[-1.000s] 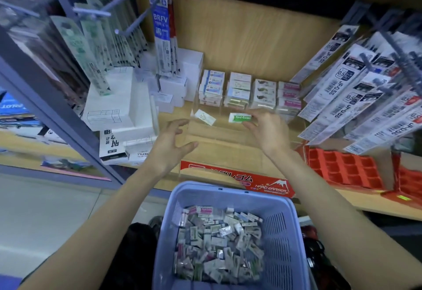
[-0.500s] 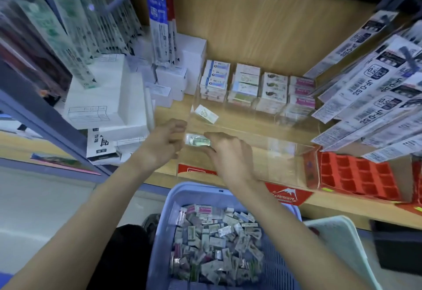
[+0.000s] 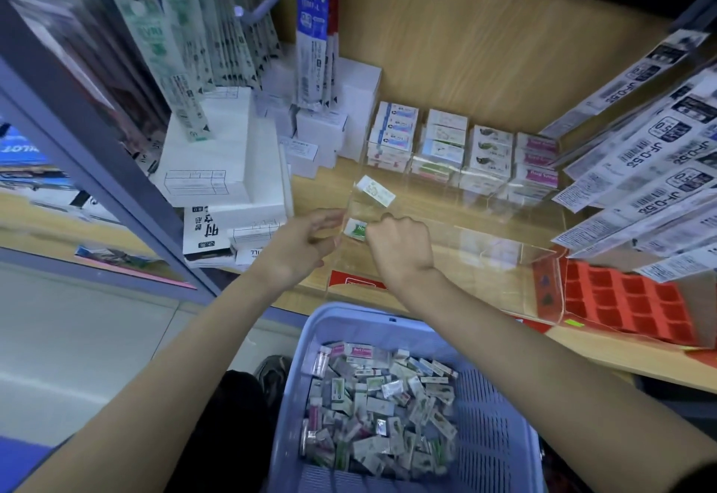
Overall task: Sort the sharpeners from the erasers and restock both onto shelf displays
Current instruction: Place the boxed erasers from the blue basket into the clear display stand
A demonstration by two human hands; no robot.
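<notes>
The small green-and-white wrapped packet (image 3: 355, 229), an eraser by my guess, sits at the near-left corner of the clear acrylic display tray (image 3: 500, 259), pinched in the curled fingers of the right hand (image 3: 403, 248). The left hand (image 3: 302, 248) is just left of it with its fingers loosely extended and holding nothing. Whether it touches the tray wall I cannot tell.

A second white packet with green print (image 3: 375, 191) lies a little farther back in the same left section. This looks like the restocking step: one piece being set into its slot. The next move calls for laying it flat beside that packet, letting go, then reaching near for another from the lilac plastic basket (image 3: 500, 434) of mixed packets (image 3: 376, 407) below the wooden shelf (image 3: 620, 353).

A second ago the right hand held the packet farther right and deeper in the tray, with the left hand spread and well apart. Half a second ago both hands met on it at the tray's near edge. Now only the right grips it.
</notes>
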